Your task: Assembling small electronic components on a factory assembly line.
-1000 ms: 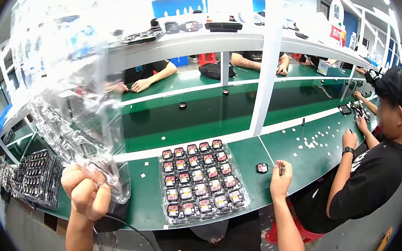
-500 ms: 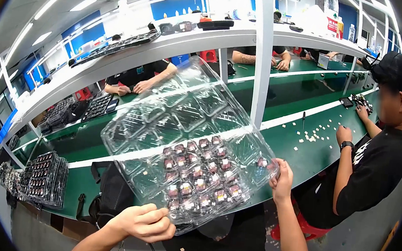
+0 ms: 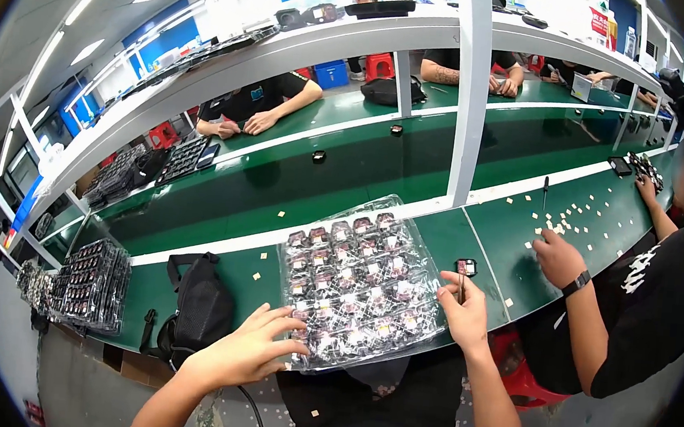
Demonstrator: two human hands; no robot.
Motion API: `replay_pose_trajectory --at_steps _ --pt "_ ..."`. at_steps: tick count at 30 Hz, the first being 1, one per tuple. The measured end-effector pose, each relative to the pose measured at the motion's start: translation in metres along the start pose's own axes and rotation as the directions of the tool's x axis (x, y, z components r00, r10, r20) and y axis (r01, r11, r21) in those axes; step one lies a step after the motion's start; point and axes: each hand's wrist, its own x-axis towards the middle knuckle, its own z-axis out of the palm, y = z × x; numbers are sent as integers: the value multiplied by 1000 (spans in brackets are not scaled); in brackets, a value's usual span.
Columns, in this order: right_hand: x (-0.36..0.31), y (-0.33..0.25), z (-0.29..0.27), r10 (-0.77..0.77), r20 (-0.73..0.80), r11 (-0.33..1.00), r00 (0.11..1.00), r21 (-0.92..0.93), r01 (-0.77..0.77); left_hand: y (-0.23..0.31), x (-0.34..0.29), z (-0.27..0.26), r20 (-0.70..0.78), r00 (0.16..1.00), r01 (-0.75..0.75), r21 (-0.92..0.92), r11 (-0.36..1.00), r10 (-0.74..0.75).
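Observation:
A clear plastic tray (image 3: 418, 230) lies over rows of small dark parts with pinkish and white faces (image 3: 344, 277), at the near edge of the green bench. My left hand (image 3: 253, 342) rests at the tray's left near corner, fingers spread, with tips on the plastic. At the right edge is my right hand (image 3: 463, 312), thumb and forefinger apart. A thin dark strip shows between them; I cannot make out what it is. Just beyond those fingers sits one loose small black part (image 3: 466, 267).
Left of the tray lies a black bag (image 3: 204, 303), then stacked filled trays (image 3: 92, 285). A white post (image 3: 470, 95) and shelf (image 3: 358, 28) rise beyond. At right, a co-worker's hand (image 3: 558, 257) is among scattered pale squares (image 3: 577, 218). Another person sits across the bench.
The clear tray, held tilted up by both hands, has come down flat over the parts. My left fingers have spread and my right hand has let go of the tray's edge.

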Motion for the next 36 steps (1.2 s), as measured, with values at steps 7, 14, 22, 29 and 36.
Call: replay_pose_trajectory --at_steps 7,14,22,29,36 --pt "-6 -10 15 -9 -6 982 1000 -190 8 -2 -101 45 -762 325 139 -548 825 -560" --pt "-10 -3 24 -48 -27 970 998 -240 40 35 -155 149 -964 -103 289 -265 920 -246" --pt "-6 -12 26 -36 27 952 999 -303 42 72 -120 228 -563 45 435 -733 523 -825" --pt "-11 -20 19 53 62 953 997 -302 -32 86 1 174 -557 830 -181 -240 954 18" --pt "-13 -10 17 43 37 954 998 -298 -30 -4 113 59 -624 777 104 -4 995 -84"
